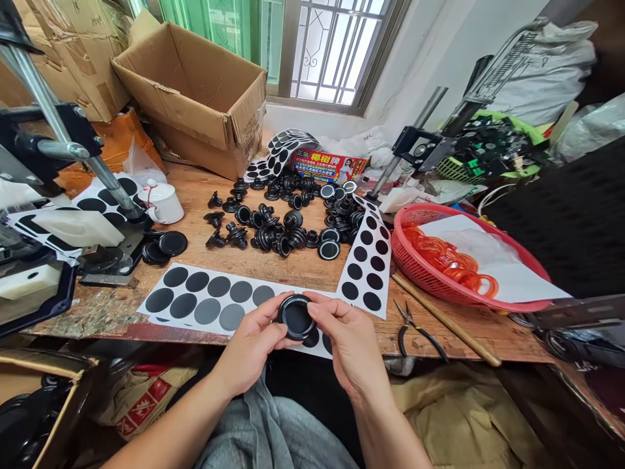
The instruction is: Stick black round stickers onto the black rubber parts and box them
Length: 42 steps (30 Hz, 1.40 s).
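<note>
Between both hands, at the table's front edge, is a round black plastic cap (297,318) with a raised rim. My left hand (254,342) pinches its left side, and my right hand (344,339) grips its upper right rim. Under the hands lies a white sheet (151,301) of round black stickers. A second sticker sheet (364,257) lies to the right, its far end reaching up to a heap of black parts. Several black stepped plastic parts (293,225) are scattered across the middle of the table.
A red basket (398,251) of orange rings stands at the right, with pliers (413,322) and a wooden stick (449,319) before it. At the left are a white mug (165,203) and a metal press stand (114,185). An open cardboard box (195,124) stands behind.
</note>
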Each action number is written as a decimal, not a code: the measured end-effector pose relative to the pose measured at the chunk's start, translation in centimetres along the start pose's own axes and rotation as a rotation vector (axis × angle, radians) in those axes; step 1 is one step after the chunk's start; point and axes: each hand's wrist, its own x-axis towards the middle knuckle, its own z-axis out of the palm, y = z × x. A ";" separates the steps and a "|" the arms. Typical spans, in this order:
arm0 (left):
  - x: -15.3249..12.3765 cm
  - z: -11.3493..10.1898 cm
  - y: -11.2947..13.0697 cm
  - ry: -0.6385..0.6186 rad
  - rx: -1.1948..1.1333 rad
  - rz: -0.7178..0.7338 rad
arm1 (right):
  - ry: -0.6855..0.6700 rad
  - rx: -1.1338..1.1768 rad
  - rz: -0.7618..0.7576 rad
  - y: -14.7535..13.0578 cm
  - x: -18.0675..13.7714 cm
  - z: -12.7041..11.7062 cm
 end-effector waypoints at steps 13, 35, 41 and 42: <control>0.1 0.0 0.1 0.026 0.003 -0.014 | -0.012 -0.006 0.004 0.0 0.0 -0.1; -0.1 -0.4 0.3 0.005 0.093 -0.011 | -0.038 0.006 0.023 -0.5 0.2 0.0; -0.1 -0.3 0.4 -0.001 0.098 -0.016 | -0.040 -0.001 0.024 -0.7 0.2 -0.1; 0.0 -0.4 0.4 -0.001 0.097 -0.015 | -0.041 -0.001 0.025 -0.7 0.2 0.0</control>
